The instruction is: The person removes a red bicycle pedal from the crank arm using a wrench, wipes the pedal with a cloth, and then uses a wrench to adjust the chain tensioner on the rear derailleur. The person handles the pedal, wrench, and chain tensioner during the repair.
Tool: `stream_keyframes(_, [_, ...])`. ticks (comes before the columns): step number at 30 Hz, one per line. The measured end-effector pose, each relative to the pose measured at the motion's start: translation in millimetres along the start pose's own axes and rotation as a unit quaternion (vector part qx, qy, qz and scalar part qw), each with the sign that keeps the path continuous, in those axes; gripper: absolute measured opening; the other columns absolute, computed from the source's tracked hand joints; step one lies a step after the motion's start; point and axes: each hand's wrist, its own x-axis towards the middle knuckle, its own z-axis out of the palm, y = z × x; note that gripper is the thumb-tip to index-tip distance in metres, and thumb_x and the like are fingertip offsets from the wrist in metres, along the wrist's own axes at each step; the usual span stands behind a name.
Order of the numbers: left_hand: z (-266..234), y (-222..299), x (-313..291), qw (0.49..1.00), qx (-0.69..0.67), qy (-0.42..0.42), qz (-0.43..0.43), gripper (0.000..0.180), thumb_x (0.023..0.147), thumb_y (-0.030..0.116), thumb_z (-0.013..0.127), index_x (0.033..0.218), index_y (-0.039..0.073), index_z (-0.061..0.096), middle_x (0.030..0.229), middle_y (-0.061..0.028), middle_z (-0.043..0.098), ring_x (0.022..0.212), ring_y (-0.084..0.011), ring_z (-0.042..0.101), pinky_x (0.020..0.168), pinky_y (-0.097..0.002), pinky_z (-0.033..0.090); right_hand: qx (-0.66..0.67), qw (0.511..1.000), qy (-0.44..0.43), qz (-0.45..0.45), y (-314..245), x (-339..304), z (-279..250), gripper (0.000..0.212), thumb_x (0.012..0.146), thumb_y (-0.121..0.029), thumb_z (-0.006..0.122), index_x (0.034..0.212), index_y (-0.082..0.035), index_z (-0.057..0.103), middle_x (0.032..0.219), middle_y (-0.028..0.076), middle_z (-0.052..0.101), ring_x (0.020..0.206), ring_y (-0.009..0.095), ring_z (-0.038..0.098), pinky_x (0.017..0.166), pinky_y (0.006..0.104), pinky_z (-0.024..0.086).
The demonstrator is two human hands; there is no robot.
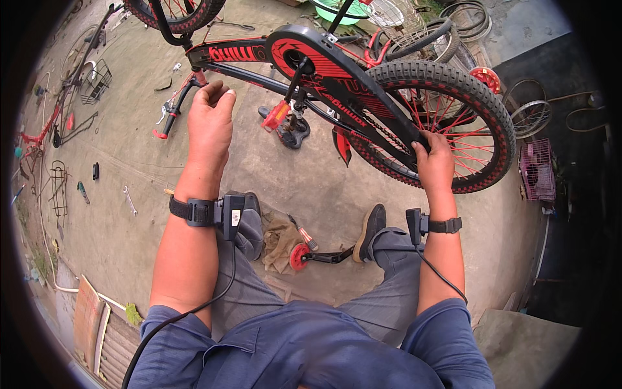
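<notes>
A black and red bicycle (pixel 223 57) spans the upper part of the head view, its spoked rear wheel (pixel 483 107) at the right. My right hand (pixel 435 159) grips the narrow end of the black and red chain guard (pixel 353 81), in front of that wheel. My left hand (pixel 210 120) is raised below the frame, beside the handlebar grip (pixel 170 124). Its fingers are curled in; what they may hold is hidden. A red pedal (pixel 277 115) sits between my hands. Between my feet lie a small red wheel on a black bracket (pixel 327 257) and a screwdriver (pixel 304 235).
A brown cloth (pixel 280 236) lies by my left shoe. On the concrete at left are a wrench (pixel 130 200), a wire rack (pixel 58 188) and a wire basket (pixel 97 82). A pink wire crate (pixel 537 168) stands at right; loose tyres (pixel 470 21) lie at the back.
</notes>
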Motion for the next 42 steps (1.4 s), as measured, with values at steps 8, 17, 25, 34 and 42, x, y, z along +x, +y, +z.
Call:
stream_keyframes(8, [1,1,0,1.000,0.001,-0.001,0.002,0.038,0.096,0.016,0.066,0.127,-0.004,0.059,0.110,-0.0032,0.063,0.089,-0.0095,0.053,0.079,-0.0254,0.044,0.064,0.996,-0.059,0.029,-6,-32,5,0.034,0.083,-0.017,0.076,0.112,-0.002,0.066,0.106,0.014,0.066,0.100,0.035,0.062,0.087,0.0430,0.050])
stream_keyframes(17, [2,-2,0,1.000,0.012,-0.007,-0.011,0.038,0.095,0.016,0.066,0.127,-0.005,0.059,0.111,-0.0038,0.064,0.090,-0.0095,0.054,0.079,-0.0255,0.044,0.149,0.980,-0.117,0.061,6,-41,22,0.036,0.080,-0.013,0.079,0.110,0.001,0.065,0.103,0.016,0.067,0.086,0.028,0.067,0.078,0.0374,0.054])
stream_keyframes(25, [4,-4,0,1.000,0.015,-0.024,-0.013,0.042,0.095,0.017,0.067,0.130,-0.005,0.057,0.112,-0.0042,0.063,0.088,-0.0093,0.053,0.079,-0.0255,0.044,0.074,0.984,-0.140,0.083,14,-48,50,0.034,0.085,-0.017,0.076,0.113,-0.001,0.065,0.103,0.017,0.070,0.091,0.031,0.070,0.082,0.0392,0.054])
stream_keyframes(34, [4,-5,1,0.999,0.026,-0.030,-0.017,0.044,0.094,0.018,0.067,0.130,-0.006,0.057,0.110,-0.0035,0.063,0.086,-0.0087,0.051,0.077,-0.0251,0.043,0.021,0.998,-0.041,0.034,3,-16,4,0.034,0.087,-0.021,0.072,0.118,-0.010,0.068,0.110,0.012,0.067,0.103,0.035,0.063,0.087,0.0444,0.051])
stream_keyframes(42, [3,-3,-1,0.999,0.036,-0.032,-0.019,0.045,0.094,0.019,0.067,0.130,-0.006,0.057,0.109,-0.0033,0.062,0.085,-0.0087,0.050,0.076,-0.0252,0.043,-0.014,1.000,-0.004,-0.005,4,4,5,0.032,0.088,-0.018,0.071,0.118,-0.008,0.068,0.110,0.013,0.067,0.103,0.035,0.062,0.088,0.0461,0.050])
